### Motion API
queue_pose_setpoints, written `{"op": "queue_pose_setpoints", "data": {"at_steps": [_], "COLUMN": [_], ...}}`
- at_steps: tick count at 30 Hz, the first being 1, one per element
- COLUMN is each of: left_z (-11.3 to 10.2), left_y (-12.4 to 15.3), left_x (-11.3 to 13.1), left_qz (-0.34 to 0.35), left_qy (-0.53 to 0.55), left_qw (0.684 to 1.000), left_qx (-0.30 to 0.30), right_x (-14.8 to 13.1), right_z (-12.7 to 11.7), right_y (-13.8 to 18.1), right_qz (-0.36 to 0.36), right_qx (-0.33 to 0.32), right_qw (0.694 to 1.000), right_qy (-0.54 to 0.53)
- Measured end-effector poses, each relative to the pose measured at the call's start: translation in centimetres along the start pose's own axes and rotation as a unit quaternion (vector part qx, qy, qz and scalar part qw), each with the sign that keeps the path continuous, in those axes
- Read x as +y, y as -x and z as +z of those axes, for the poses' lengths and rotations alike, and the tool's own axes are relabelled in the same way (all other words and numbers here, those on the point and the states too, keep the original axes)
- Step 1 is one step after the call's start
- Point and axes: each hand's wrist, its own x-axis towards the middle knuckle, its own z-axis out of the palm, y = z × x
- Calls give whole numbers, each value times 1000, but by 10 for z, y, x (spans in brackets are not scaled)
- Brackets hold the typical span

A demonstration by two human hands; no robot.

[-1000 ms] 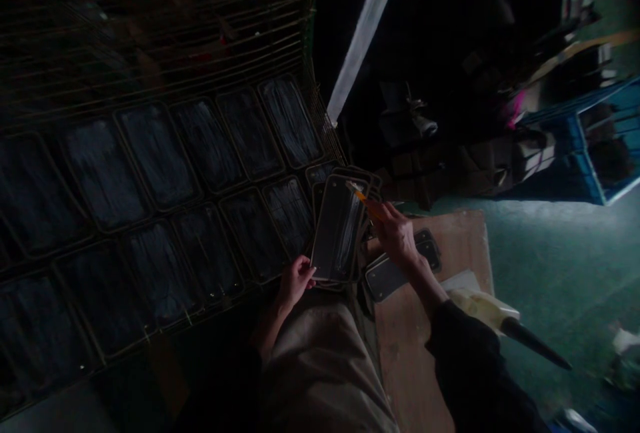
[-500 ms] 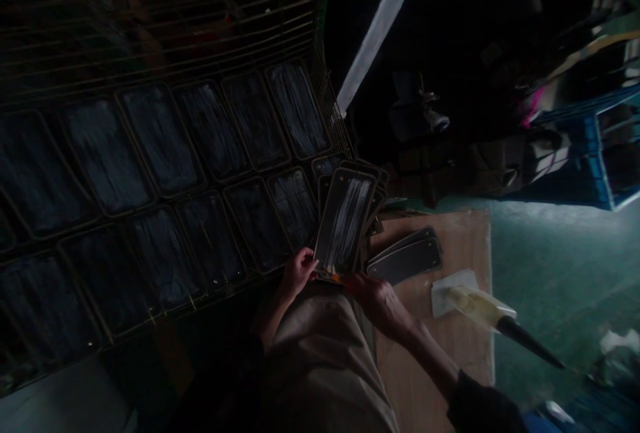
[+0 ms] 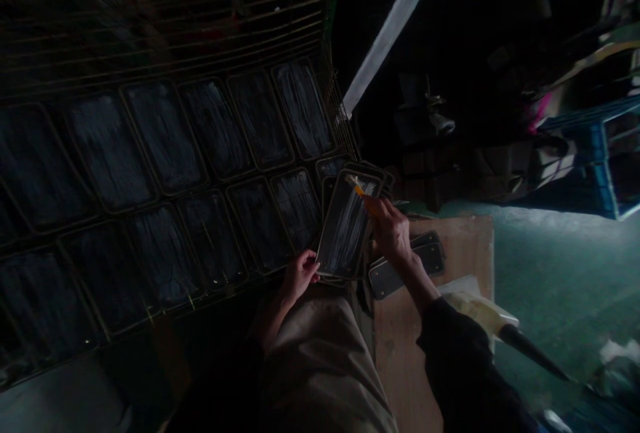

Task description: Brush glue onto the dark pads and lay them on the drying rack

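Note:
My left hand (image 3: 301, 273) pinches the lower left corner of a dark rectangular panel (image 3: 341, 236) with rounded corners and a paler edge. Whitish streaks run along the panel's face. In my right hand (image 3: 391, 226) is a brush with an orange handle (image 3: 358, 190), its pale bristles touching or just over the panel's upper left part. Beneath this panel lie more dark panels (image 3: 386, 183), fanned out in a stack. What my left fingers do under the corner is partly hidden.
Rows of similar streaked panels (image 3: 163, 136) lie to the left by a wire rack (image 3: 280, 33). On a wooden board (image 3: 415, 359) at right rest two dark panels (image 3: 407, 263) and a cream container with a black nozzle (image 3: 480, 313). A blue crate (image 3: 595, 159) stands farther right.
My right hand has moved the brush up from the panel's lower edge to its upper part. More whitish streaks show on its left side. My left hand keeps its corner hold.

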Motion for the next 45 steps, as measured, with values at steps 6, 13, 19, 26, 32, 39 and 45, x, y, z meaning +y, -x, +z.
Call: {"op": "queue_pose_setpoints", "data": {"at_steps": [6, 13, 19, 26, 32, 39, 45], "left_z": [-2, -4, -5, -3, -2, -1, 1], "left_y": [-2, -4, -3, -2, -2, -3, -5], "left_x": [-4, -4, -3, -5, -4, -6, -7], "left_qz": [2, -28, -28, 5, -1, -9, 0], "left_qy": [3, 13, 10, -14, -22, -22, -14], "left_qw": [1000, 1000, 1000, 1000, 1000, 1000, 1000], "left_qx": [7, 1, -3, 7, 20, 17, 23], "right_x": [-17, -46, -32, -1, -19, 16, 34], "right_z": [23, 20, 16, 1, 0, -18, -27], "right_y": [41, 113, 114, 100, 150, 116, 67], "right_qz": [-45, 43, 99, 102, 82, 74, 83], "right_qx": [-117, -204, -183, -44, -189, -207, -33], "right_qw": [992, 964, 944, 984, 967, 956, 987], "right_qy": [-17, -164, -256, -137, -147, -192, -133]}}
